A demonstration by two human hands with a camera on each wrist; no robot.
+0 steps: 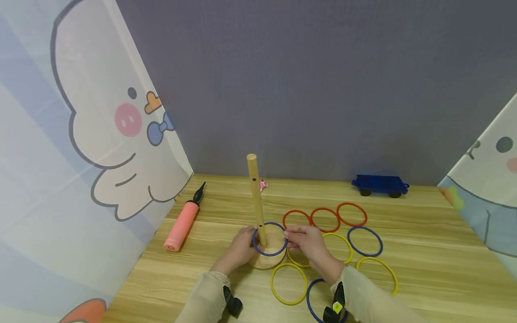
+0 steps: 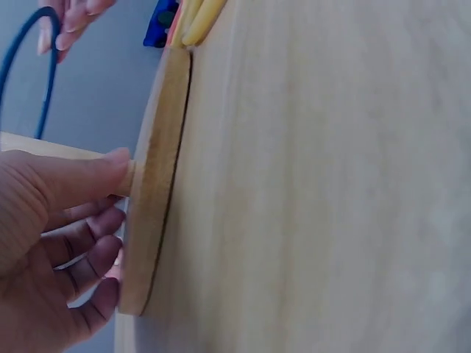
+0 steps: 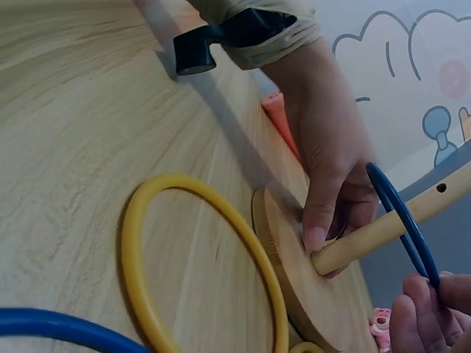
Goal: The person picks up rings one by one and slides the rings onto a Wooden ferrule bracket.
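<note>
A wooden post (image 1: 256, 197) stands upright on a round wooden base (image 2: 158, 184). My left hand (image 2: 62, 235) grips the foot of the post, thumb on the near side and fingers curled behind it, close over the base. Between thumb and fingers my right hand (image 1: 308, 244) pinches the right edge of a blue ring (image 3: 403, 213). That ring encircles the lower part of the post, raised above the base. In the right wrist view, the left hand (image 3: 331, 184) shows beyond the base, and only fingertips of the right hand appear at the lower right.
Red rings (image 1: 325, 220), yellow rings (image 1: 288, 284) and other blue rings (image 1: 365, 241) lie right of the base. A pink hand pump (image 1: 182, 226) lies at left. A blue toy wagon (image 1: 379, 184) stands at the back right, and a small pink object (image 1: 263, 185) behind the post.
</note>
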